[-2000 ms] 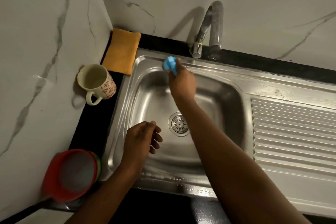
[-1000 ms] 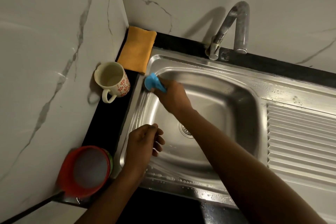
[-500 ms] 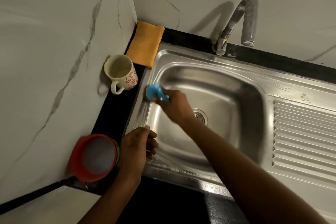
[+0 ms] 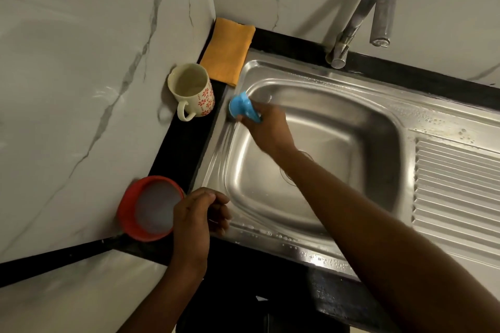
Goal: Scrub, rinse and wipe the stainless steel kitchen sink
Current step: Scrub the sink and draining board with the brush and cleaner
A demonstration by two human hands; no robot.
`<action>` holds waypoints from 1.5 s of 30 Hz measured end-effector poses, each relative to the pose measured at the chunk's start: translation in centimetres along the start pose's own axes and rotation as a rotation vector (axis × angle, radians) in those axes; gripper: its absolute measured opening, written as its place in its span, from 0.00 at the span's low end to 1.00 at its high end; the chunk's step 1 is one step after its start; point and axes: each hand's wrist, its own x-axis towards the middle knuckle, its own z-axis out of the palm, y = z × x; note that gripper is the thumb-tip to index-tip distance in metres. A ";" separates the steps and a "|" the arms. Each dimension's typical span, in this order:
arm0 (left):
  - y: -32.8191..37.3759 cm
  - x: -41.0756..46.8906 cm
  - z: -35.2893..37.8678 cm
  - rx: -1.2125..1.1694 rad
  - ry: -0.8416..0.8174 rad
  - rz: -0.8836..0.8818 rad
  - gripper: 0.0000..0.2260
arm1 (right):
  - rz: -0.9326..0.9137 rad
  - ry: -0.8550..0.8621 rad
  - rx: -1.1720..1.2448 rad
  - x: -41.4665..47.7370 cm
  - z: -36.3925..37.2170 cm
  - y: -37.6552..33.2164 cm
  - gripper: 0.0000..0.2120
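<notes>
- My right hand [image 4: 266, 127] has fingers curled tight round the blue scrubber [image 4: 242, 107] and presses it on the left rim of the sink [image 4: 351, 78], just beside the mug [image 4: 193, 90].
- 2 s ago the scrubber was on the back rim under the tap [image 4: 362, 13]. It has since rounded the back-left corner and come onto the left rim.
- I judge from this that the back rim is scrubbed and the left one is in hand (rinse and wipe not yet begun, the tap dry, the orange cloth [image 4: 228, 50] lying folded in the corner).
- My left hand [image 4: 198, 213] holds nothing, fingers loosely curled. 2 s ago it hung over the basin. Now it sits at the front-left corner of the rim, next to the red bowl [image 4: 147, 208]. Whether it bears on the steel I cannot tell.
</notes>
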 end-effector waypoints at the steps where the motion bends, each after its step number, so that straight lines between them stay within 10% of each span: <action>1: 0.0 -0.2 -0.1 -0.005 -0.002 0.000 0.14 | 0.001 -0.025 0.008 -2.0 0.5 0.3 0.23; 7: 0.0 -0.5 -0.6 -0.049 0.016 -0.038 0.15 | -0.170 -0.347 -0.103 -11.6 2.8 2.3 0.28; 13: 0.6 -0.2 -1.2 -0.026 0.026 -0.009 0.15 | -0.055 -0.049 -0.098 -1.7 0.6 0.6 0.26; 23: 0.0 -0.3 -0.7 -0.058 0.050 -0.050 0.15 | -0.222 -0.439 -0.291 -13.6 2.9 3.0 0.31; 31: 0.7 0.1 -0.2 -0.012 0.048 -0.030 0.14 | -0.081 -0.204 -0.160 -3.8 0.7 0.9 0.28; 40: 0.9 0.5 -0.2 -0.019 0.061 0.032 0.15 | -0.208 -0.598 -0.219 -14.2 0.4 2.6 0.27; 45: 1.2 1.1 0.2 -0.018 0.030 0.032 0.14 | -0.189 -0.381 -0.201 -11.4 0.5 3.4 0.28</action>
